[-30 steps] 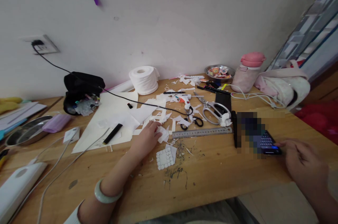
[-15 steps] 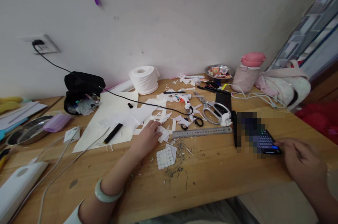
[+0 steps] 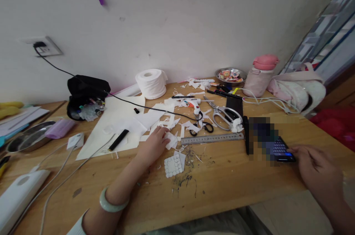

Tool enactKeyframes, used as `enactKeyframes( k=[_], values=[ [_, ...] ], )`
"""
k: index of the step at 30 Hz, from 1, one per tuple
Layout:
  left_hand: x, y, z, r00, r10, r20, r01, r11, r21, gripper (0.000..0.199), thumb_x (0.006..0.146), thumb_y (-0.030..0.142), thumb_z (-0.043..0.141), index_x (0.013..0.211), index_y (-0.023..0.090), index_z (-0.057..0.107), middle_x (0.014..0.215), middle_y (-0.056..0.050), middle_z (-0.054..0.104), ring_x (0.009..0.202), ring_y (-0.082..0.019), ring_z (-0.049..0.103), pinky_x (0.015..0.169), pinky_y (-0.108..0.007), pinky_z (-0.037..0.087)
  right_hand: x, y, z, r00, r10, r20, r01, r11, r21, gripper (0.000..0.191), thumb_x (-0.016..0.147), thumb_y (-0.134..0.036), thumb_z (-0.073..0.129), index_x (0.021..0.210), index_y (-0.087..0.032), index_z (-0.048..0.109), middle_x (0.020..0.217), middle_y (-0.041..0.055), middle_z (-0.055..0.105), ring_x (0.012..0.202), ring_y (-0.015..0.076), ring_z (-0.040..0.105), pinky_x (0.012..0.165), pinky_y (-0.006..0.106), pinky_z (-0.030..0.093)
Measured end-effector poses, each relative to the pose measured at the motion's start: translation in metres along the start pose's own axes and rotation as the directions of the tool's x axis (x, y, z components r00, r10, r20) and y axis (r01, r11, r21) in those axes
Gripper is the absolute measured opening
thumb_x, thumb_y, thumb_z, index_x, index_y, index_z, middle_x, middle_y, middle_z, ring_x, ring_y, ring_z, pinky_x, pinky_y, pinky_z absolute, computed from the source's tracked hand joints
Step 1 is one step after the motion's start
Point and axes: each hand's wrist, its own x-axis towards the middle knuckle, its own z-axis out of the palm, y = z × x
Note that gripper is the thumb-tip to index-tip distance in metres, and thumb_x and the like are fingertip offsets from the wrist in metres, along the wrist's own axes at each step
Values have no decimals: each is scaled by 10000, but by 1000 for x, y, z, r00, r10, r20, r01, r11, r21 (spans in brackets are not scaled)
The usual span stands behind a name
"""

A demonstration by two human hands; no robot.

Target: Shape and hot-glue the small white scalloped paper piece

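Note:
My left hand [image 3: 155,143] rests on the table, its fingers bent against a crumpled piece of white paper [image 3: 172,141]. Just in front of it lies a small white square covered in rounded pieces [image 3: 173,166], beside dark shavings. On the right, my right hand [image 3: 318,164] has its thumb and forefinger together at the near corner of a phone [image 3: 283,150], whose screen is lit and partly blurred out. A steel ruler [image 3: 212,138] lies between the hands, with silver scissors [image 3: 222,116] behind it.
Behind the hands are a glue gun [image 3: 196,106], paper scraps, a paper roll [image 3: 151,84], a bowl of wrapped items [image 3: 230,76] and a pink bottle [image 3: 258,78]. A black cable crosses the left side, near a white power strip [image 3: 23,198].

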Motion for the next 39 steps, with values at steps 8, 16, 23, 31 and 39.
enactKeyframes(
  k=[8, 16, 23, 31, 39],
  values=[
    [1, -1, 0, 1000, 2, 6, -2, 1000, 18, 250, 817, 206, 455, 1051, 180, 539, 998, -67, 557, 919, -208, 551, 821, -321, 432, 0, -1, 0, 999, -45, -20, 45, 999, -13, 268, 823, -318, 433, 688, -197, 631, 698, 63, 647, 724, 229, 601, 729, 380, 483],
    [1, -1, 0, 1000, 6, 10, -6, 1000, -5, 252, 809, 203, 460, 1049, 181, 533, 1001, -69, 554, 930, -207, 550, 853, -322, 432, -1, -3, 1, 998, -45, -32, 46, 999, 28, 249, 825, -293, 432, 690, -205, 621, 707, 67, 652, 731, 226, 606, 750, 396, 486],
    [0, 0, 0, 1000, 2, 7, -2, 1000, 9, 251, 826, 214, 442, 1059, 190, 530, 1022, -70, 546, 924, -206, 552, 836, -328, 440, -2, 1, 1, 992, -108, -68, 107, 994, -10, 257, 835, -296, 438, 694, -193, 627, 712, 77, 647, 726, 235, 603, 724, 395, 488],
    [-1, 1, -1, 1000, -16, 7, 16, 999, 36, 252, 836, 228, 433, 1067, 207, 532, 1027, -63, 547, 942, -213, 553, 824, -328, 444, -2, -1, 1, 991, -123, -58, 123, 992, -4, 250, 826, -299, 446, 665, -199, 609, 695, 72, 640, 697, 231, 599, 687, 383, 486],
    [-1, 1, 0, 1000, -5, -7, 5, 1000, 6, 263, 829, 207, 448, 1073, 202, 548, 1034, -66, 548, 939, -208, 554, 841, -330, 446, -1, 2, 0, 999, -40, -22, 40, 999, 3, 255, 830, -304, 422, 700, -208, 619, 719, 56, 653, 753, 230, 607, 748, 386, 478]
  ],
)
